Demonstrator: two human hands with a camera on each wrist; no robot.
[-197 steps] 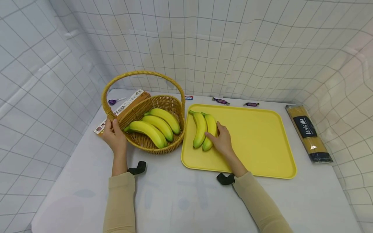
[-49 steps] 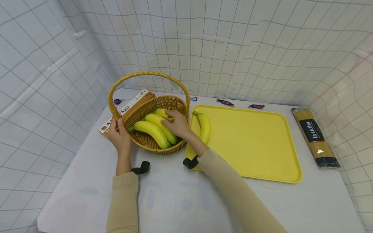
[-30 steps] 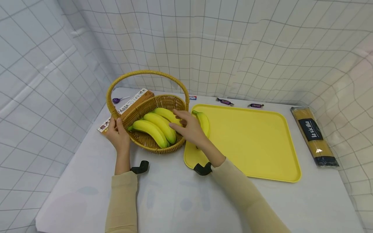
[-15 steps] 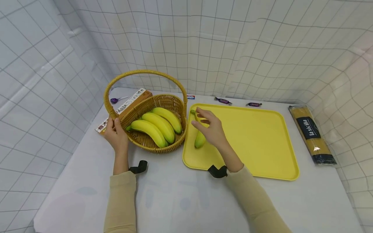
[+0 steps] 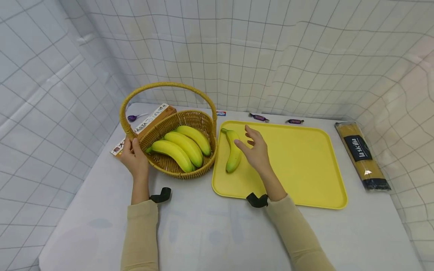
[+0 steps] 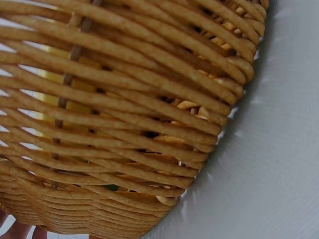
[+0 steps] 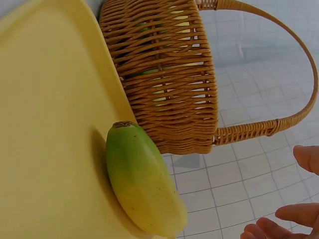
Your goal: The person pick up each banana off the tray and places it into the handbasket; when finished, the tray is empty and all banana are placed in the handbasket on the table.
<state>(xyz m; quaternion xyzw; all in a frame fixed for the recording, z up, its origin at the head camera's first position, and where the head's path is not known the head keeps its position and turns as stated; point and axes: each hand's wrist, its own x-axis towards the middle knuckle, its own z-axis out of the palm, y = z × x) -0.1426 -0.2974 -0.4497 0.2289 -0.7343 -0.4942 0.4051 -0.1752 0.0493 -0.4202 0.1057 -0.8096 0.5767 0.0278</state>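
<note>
While our right hand (image 5: 256, 151) is hovering spread beside the green-tipped yellow banana (image 5: 234, 155), our left hand (image 5: 134, 159) is gripping the wicker basket (image 5: 159, 130) near a box reading "PASTA" (image 5: 146, 122).

We read two printed texts, both in the head view. The long pasta packet (image 5: 361, 154) lying well to the right of our open right hand (image 5: 255, 150), beyond the far edge of the yellow tray (image 5: 305, 169), carries a dark label with the white words "la sicilia". The flat box (image 5: 146, 124) lying just behind our left hand (image 5: 133, 160), which grips the basket (image 5: 179, 167) rim, shows the word "PASTA" along its white side strip; the remaining characters on that strip are too small for us to read. The wrist views show no text.
</note>
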